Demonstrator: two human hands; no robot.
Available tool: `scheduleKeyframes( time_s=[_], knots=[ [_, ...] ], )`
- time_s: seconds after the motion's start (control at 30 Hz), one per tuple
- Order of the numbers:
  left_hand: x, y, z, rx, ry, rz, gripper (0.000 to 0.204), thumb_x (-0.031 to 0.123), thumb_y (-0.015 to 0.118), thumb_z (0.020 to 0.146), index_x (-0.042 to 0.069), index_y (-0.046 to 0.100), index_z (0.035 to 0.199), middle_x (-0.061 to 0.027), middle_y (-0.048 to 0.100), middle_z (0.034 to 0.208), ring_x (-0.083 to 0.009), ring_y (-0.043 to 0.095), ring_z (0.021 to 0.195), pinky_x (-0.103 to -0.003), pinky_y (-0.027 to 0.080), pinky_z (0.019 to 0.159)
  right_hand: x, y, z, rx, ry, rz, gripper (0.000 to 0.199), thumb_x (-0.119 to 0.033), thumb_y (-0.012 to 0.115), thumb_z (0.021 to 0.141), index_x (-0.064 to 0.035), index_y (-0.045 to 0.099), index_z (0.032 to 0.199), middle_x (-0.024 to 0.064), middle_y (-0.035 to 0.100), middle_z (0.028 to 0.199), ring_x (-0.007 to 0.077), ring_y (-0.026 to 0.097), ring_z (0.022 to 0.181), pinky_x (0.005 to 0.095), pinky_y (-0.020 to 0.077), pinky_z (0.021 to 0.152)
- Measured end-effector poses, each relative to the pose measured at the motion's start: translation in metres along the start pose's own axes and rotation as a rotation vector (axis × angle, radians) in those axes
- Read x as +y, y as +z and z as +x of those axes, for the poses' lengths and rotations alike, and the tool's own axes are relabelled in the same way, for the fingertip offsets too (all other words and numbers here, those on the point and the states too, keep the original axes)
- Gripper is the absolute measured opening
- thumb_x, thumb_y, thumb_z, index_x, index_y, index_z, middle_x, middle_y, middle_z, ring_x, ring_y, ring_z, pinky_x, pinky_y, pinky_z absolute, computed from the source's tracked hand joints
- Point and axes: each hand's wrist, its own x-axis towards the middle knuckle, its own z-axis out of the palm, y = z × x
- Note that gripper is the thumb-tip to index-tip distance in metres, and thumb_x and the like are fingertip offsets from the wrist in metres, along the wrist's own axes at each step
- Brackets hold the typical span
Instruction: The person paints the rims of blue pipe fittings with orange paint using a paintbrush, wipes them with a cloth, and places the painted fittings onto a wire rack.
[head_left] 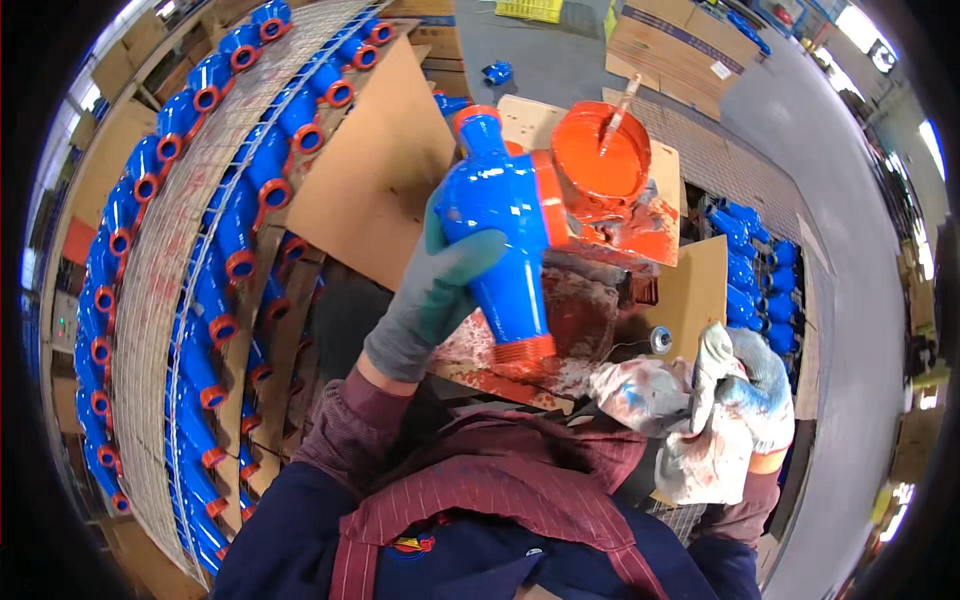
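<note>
My left hand (pixel 430 290), in a grey and green glove, is closed around a glossy blue pipe fitting (pixel 500 205). The fitting has a side branch, and its rims and threaded lower end are orange-red. It is held up, tilted, in front of the paint bucket. Lower right, my right hand (pixel 762 385), in a stained whitish glove, grips a crumpled white rag (pixel 705 460) smeared with blue and red. The rag hides most of its fingertips. The two hands are well apart.
A bucket of orange-red paint (pixel 600 165) with a brush (pixel 621 115) in it stands on a paint-smeared board. Wire racks on the left carry rows of finished-looking blue fittings (pixel 235 220). More fittings (pixel 740 265) are stacked at right, past a cardboard sheet (pixel 695 295).
</note>
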Motion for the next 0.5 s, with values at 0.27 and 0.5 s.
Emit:
scheduleKeyframes(
  time_s=[0.27,0.5],
  knots=[
    [0.008,-0.002,-0.034,0.116,0.452,0.963,0.106,0.016,0.084,0.065,0.005,0.019,0.149,-0.0162,0.035,0.137,-0.0291,0.047,0.123,-0.043,0.045,0.101,-0.052,0.092,0.014,-0.057,-0.460,-0.701,0.043,-0.006,0.065,0.080,-0.0013,0.062,0.122,0.0154,0.061,0.094,0.0306,0.062,0.088,0.0369,0.0468,0.078],
    [0.015,0.004,-0.050,0.080,0.488,1.202,0.113,0.022,0.087,0.059,0.003,0.020,0.148,-0.0209,0.034,0.135,-0.0366,0.042,0.124,-0.048,0.039,0.105,-0.062,0.154,0.030,0.072,-0.635,-1.241,0.045,-0.006,0.062,0.081,-0.0193,0.062,0.124,0.0132,0.058,0.094,0.0303,0.061,0.085,0.0381,0.0490,0.068]
  ],
)
